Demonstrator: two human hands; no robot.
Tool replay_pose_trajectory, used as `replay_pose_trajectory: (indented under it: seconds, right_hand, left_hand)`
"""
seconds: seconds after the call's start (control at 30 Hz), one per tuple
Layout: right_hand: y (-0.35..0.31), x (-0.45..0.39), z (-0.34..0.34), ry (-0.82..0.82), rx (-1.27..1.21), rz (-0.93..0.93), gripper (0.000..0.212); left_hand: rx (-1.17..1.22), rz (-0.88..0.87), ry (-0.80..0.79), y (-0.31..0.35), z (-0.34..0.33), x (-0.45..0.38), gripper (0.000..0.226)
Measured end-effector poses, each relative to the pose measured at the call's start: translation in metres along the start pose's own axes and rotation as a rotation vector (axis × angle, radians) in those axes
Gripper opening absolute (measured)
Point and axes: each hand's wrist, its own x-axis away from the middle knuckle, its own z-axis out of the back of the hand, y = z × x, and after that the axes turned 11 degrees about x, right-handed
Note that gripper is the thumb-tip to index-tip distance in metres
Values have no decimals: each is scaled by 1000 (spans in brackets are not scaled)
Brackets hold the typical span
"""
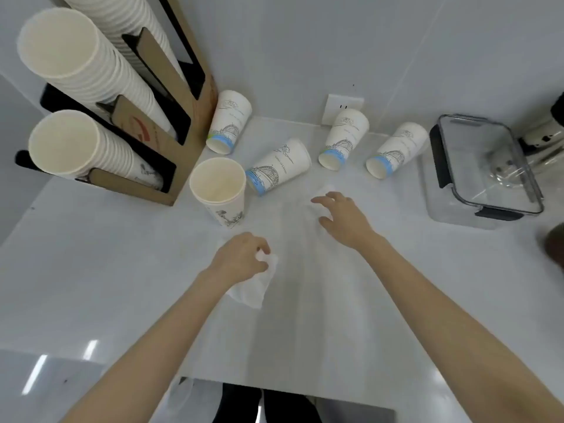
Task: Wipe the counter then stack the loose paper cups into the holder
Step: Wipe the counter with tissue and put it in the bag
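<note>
Left hand (241,257): fingers closed on a crumpled white paper towel (254,285) lying on the white counter (91,285).
Right hand (345,218): fingers spread, over another white tissue (320,193).
Loose printed paper cups (276,166): five, near the brown cardboard cup holder (180,141); one upright, four inverted or tipped.

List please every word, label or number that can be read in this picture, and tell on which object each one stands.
"Statue of Liberty" (probably; blurred): on the lying cup.
Script on the three upside-down cups: too blurred to read.
Red mark on the cup holder: a logo, no readable letters.
Upright cup: drawing only, no readable text.
No numbers are readable.
</note>
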Motion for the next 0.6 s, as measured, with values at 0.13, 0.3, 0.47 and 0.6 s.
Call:
replay_pose_trajectory:
  seconds: [0.13, 0.3, 0.47, 0.6]
  right_hand:
    - [-1, -13, -18, -83, 141, -15, 56]
    - [5, -19, -36, -58, 179, -36, 48]
    - [7, -13, -42, 56, 123, -38, 37]
    - [6, -7, -40, 97, 14, -8, 34]
  left_hand:
    - [-82, 89, 76, -8, -20, -3, 38]
    - [-54, 91, 178, -16, -35, -7, 32]
    - [25, 29, 245, -18, -40, -5, 19]
    - [83, 5, 308, -16, -40, 1, 19]
